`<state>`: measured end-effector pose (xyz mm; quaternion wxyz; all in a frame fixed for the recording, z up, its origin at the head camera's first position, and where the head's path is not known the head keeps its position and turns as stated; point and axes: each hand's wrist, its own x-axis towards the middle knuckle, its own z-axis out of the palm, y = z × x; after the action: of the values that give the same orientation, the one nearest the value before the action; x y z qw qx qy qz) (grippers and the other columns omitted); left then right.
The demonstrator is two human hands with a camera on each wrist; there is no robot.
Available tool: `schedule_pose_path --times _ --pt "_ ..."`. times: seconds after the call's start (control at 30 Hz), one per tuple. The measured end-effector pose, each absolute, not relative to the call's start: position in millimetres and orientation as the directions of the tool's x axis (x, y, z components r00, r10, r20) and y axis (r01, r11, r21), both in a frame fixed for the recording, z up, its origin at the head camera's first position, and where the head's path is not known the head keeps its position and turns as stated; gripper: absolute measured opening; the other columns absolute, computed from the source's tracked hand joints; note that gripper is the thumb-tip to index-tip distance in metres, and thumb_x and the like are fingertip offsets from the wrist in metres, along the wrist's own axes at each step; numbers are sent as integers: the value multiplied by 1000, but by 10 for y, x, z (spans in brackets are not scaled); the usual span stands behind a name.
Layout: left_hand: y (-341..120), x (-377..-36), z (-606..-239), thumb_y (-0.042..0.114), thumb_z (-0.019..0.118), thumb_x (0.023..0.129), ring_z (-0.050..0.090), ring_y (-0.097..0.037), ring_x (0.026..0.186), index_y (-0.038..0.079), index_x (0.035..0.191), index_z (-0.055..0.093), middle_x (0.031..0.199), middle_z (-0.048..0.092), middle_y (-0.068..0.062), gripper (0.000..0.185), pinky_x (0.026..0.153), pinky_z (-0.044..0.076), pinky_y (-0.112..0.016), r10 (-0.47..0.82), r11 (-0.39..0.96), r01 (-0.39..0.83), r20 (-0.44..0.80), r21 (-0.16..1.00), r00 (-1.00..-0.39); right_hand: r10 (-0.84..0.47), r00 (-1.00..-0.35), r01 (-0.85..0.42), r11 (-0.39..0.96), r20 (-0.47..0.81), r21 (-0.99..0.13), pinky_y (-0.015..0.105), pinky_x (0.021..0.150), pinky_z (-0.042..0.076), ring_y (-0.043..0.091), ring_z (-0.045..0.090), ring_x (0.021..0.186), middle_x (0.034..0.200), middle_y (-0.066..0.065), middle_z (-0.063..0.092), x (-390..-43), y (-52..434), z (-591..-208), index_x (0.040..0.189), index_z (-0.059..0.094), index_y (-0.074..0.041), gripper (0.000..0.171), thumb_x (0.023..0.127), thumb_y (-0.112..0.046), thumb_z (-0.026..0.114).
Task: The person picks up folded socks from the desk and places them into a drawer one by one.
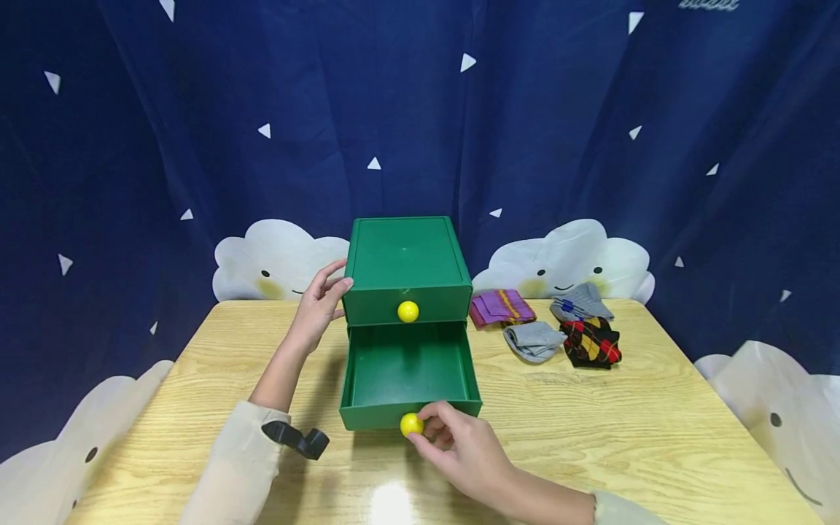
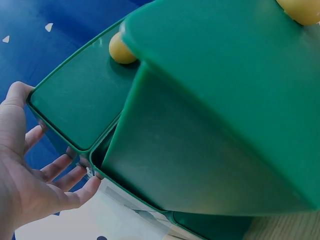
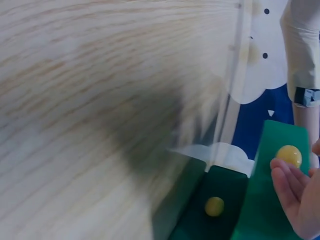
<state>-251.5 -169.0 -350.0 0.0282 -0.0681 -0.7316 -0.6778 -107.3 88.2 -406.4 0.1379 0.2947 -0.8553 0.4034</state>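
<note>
A green two-drawer cabinet [image 1: 403,255] stands mid-table. Its upper drawer is shut, with a yellow knob [image 1: 407,311] [image 2: 121,49] [image 3: 214,206]. The lower drawer [image 1: 407,368] [image 2: 210,150] is pulled out and looks empty. My right hand [image 1: 429,426] pinches the lower drawer's yellow knob [image 1: 410,424] [image 3: 289,155] from the front, and its fingers [image 3: 290,185] show beside the knob in the right wrist view. My left hand [image 1: 331,281] [image 2: 35,170] rests against the cabinet's upper left side, thumb at the front edge, fingers fairly straight.
Several folded socks lie right of the cabinet: a purple pair [image 1: 501,306], a grey one [image 1: 534,340], a red-yellow-black argyle one [image 1: 590,341] and a grey-blue one [image 1: 580,300]. The wooden table [image 1: 623,430] is bare in front. A blue curtain [image 1: 590,146] hangs behind.
</note>
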Motion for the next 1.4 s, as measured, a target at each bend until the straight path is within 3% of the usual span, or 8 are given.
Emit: schedule_pose_path --times 0.27,0.4,0.57,0.67,0.83,0.93,1.2,1.4 --pt "-1691 -2510 -3498 32 48 96 35 -32 134 22 146 32 144 34 -17 53 102 37 -58 64 72 138 133 988 -989 -352 -621 -770 441 700 -461 4 45 38 -12 46 49 64 -10 63 -1110 1023 -3891 87 62 -13 12 80 -12 71" --pt "-1693 -2508 -3500 33 48 96 34 -32 134 22 146 31 144 33 -17 53 102 36 -58 65 76 139 134 987 -989 -317 -621 -763 452 716 -462 5 44 36 -11 42 46 62 -11 61 -1159 1128 -3771 87 62 -15 13 79 -10 71" --pt "-1690 -2519 -3502 33 49 96 35 -32 134 22 145 32 144 34 -17 53 102 37 -58 64 65 135 131 989 -989 -242 -668 -703 516 704 -489 8 43 36 -10 42 46 61 -11 61 -1247 1288 -3647 87 64 -14 15 76 -6 71" --pt "-1689 -2526 -3500 31 49 96 35 -32 133 21 145 32 143 34 -18 53 102 36 -58 61 57 135 132 989 -989 -175 -728 -622 577 663 -530 12 44 38 -8 44 47 61 -10 62 -1337 1400 -3601 87 64 -14 13 77 -8 71" --pt "-1687 -2525 -3493 30 49 96 36 -32 132 21 145 32 143 35 -18 52 102 36 -58 55 51 129 127 990 -990 -57 -868 -407 652 493 -640 19 48 40 -2 49 50 65 -7 64 -1502 1597 -3577 92 64 -15 10 84 -20 68" --pt "-1685 -2521 -3490 30 49 96 36 -32 133 20 146 32 143 35 -18 53 102 36 -58 61 50 127 124 991 -990 -5 -923 -279 696 385 -661 21 54 42 2 54 58 71 -5 66 -1585 1712 -3596 97 64 -16 18 87 -31 65" --pt "-1688 -2523 -3486 30 49 96 36 -32 133 20 145 32 143 35 -18 53 102 36 -58 58 53 132 129 990 -990 14 -958 -165 792 287 -588 31 65 48 15 63 74 86 1 69 -1839 2017 -3805 107 61 -17 33 86 -43 63" --pt "-1690 -2529 -3496 29 49 96 36 -33 133 20 146 32 144 35 -19 53 102 36 -59 57 52 128 125 990 -990 67 -971 -75 823 228 -562 30 57 45 18 63 72 94 9 68 -2013 2268 -4001 113 56 -11 47 86 -50 59"
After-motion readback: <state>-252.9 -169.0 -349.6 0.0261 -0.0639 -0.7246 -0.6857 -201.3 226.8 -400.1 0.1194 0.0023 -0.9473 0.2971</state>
